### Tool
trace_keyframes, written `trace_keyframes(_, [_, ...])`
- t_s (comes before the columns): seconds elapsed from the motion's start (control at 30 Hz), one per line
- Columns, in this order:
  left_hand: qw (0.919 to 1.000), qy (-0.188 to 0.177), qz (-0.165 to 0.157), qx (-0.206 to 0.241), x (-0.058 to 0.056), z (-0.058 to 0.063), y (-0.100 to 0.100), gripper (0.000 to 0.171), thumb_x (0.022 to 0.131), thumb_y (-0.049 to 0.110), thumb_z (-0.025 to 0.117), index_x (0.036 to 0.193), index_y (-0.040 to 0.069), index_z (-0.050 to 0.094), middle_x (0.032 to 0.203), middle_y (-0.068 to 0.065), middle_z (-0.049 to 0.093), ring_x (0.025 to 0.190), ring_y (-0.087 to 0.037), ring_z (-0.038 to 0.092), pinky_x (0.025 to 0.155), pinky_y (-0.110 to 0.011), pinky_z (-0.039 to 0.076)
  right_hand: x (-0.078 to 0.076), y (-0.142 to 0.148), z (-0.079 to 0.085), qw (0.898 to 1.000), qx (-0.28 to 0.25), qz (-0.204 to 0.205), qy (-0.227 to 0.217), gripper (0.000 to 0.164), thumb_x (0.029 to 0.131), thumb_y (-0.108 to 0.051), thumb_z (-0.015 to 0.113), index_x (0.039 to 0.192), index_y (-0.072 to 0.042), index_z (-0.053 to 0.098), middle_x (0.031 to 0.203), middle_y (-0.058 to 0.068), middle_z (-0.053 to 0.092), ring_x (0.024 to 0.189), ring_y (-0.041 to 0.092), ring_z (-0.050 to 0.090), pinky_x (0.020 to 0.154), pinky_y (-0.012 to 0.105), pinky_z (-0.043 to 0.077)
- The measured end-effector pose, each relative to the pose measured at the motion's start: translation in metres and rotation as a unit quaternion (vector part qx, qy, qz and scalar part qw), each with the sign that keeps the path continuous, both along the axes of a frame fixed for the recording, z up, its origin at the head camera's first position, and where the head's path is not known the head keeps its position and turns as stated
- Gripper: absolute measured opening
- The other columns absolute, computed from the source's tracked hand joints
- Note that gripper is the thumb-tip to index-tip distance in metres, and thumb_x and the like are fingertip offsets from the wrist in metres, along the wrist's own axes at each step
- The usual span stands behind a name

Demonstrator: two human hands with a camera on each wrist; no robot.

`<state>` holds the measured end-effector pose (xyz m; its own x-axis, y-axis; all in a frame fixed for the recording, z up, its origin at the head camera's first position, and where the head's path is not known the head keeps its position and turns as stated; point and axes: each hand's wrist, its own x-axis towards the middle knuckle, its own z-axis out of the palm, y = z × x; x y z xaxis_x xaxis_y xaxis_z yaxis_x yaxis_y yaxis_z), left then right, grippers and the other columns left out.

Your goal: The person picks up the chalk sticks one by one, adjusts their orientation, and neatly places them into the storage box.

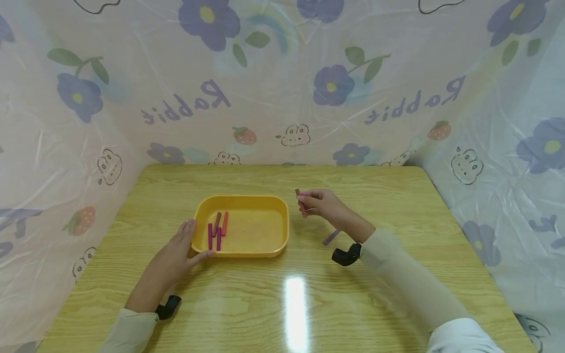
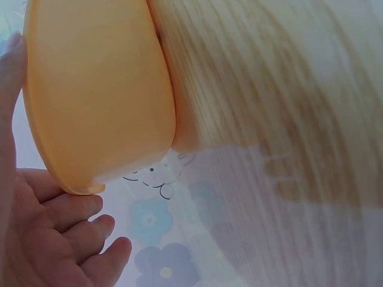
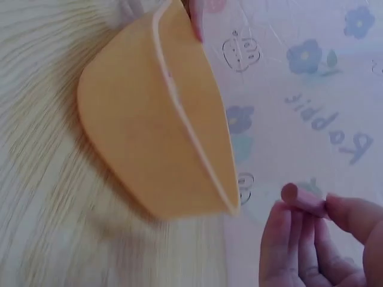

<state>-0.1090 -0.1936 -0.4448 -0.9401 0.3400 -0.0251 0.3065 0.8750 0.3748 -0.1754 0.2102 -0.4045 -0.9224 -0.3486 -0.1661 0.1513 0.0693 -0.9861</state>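
Note:
My left hand [image 1: 174,247] holds the left end of a yellow plastic tray [image 1: 247,254], its thumb on the near rim and its fingers along the left side. In the left wrist view the fingers [image 2: 84,239] curl at the tray's rim [image 2: 99,189]. To the right of the tray, my right hand [image 1: 324,206] pinches a reddish-brown crayon-like stick [image 1: 303,210] above the table. Its round flat end shows in the right wrist view, where the stick [image 3: 305,200] lies between thumb and fingertips. Several similar sticks, purple [image 1: 210,236], brown [image 1: 216,224] and orange-red [image 1: 225,223], lie at the tray's left.
A purple stick [image 1: 331,237] lies on the wooden table [image 1: 238,304] under the right forearm, partly hidden by it. Black wrist-worn pieces [image 1: 346,255] are at both wrists. Printed curtain sheets [image 1: 273,98] stand behind the table and along both sides.

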Motion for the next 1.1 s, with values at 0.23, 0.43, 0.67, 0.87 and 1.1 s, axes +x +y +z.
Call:
trace_keyframes(0.23, [1.0, 0.003, -0.001, 0.0, 0.0, 0.001, 0.0, 0.106, 0.081, 0.07, 0.047, 0.148, 0.0, 0.005, 0.152, -0.023, 0.011, 0.138, -0.036, 0.011, 0.103, -0.059, 0.023, -0.003, -0.023, 0.001, 1.0, -0.007, 0.021, -0.011, 0.041, 0.094, -0.023, 0.056, 0.115, 0.012, 0.055, 0.109, 0.031, 0.057, 0.102, 0.042, 0.056, 0.084, 0.037, 0.052])
trace_keyframes(0.43, [1.0, -0.001, -0.001, -0.006, 0.001, 0.002, 0.0, 0.106, 0.081, 0.07, 0.048, 0.148, 0.0, 0.004, 0.151, -0.023, 0.011, 0.138, -0.037, 0.012, 0.103, -0.059, 0.023, -0.003, -0.039, 0.0, 0.999, -0.008, 0.036, -0.015, 0.044, 0.095, -0.022, 0.055, 0.119, 0.015, 0.052, 0.103, 0.025, 0.062, 0.103, 0.042, 0.057, 0.083, 0.036, 0.052])
trace_keyframes(0.67, [1.0, 0.003, 0.0, -0.006, -0.001, 0.002, 0.001, 0.107, 0.081, 0.071, 0.046, 0.148, -0.002, 0.007, 0.151, -0.024, 0.012, 0.138, -0.037, 0.012, 0.103, -0.058, 0.023, -0.004, -0.056, 0.0, 0.999, -0.022, 0.04, -0.028, 0.042, 0.094, -0.019, 0.057, 0.119, 0.014, 0.053, 0.101, 0.022, 0.064, 0.09, 0.026, 0.065, 0.084, 0.038, 0.051])
trace_keyframes(0.87, [1.0, 0.003, -0.001, -0.007, -0.001, 0.002, 0.0, 0.107, 0.08, 0.072, 0.046, 0.148, -0.002, 0.006, 0.151, -0.024, 0.012, 0.138, -0.037, 0.012, 0.103, -0.058, 0.023, -0.003, -0.071, 0.001, 0.998, -0.038, 0.037, -0.043, 0.032, 0.094, -0.016, 0.057, 0.112, 0.011, 0.059, 0.101, 0.023, 0.063, 0.09, 0.026, 0.065, 0.086, 0.041, 0.05])
trace_keyframes(1.1, [1.0, 0.002, -0.001, -0.007, -0.001, 0.001, 0.0, 0.107, 0.08, 0.072, 0.046, 0.148, -0.002, 0.005, 0.151, -0.024, 0.013, 0.138, -0.037, 0.012, 0.104, -0.058, 0.023, -0.003, -0.086, 0.0, 0.996, -0.055, 0.039, -0.064, 0.028, 0.093, -0.012, 0.056, 0.11, 0.009, 0.061, 0.104, 0.024, 0.063, 0.092, 0.025, 0.066, 0.088, 0.043, 0.048])
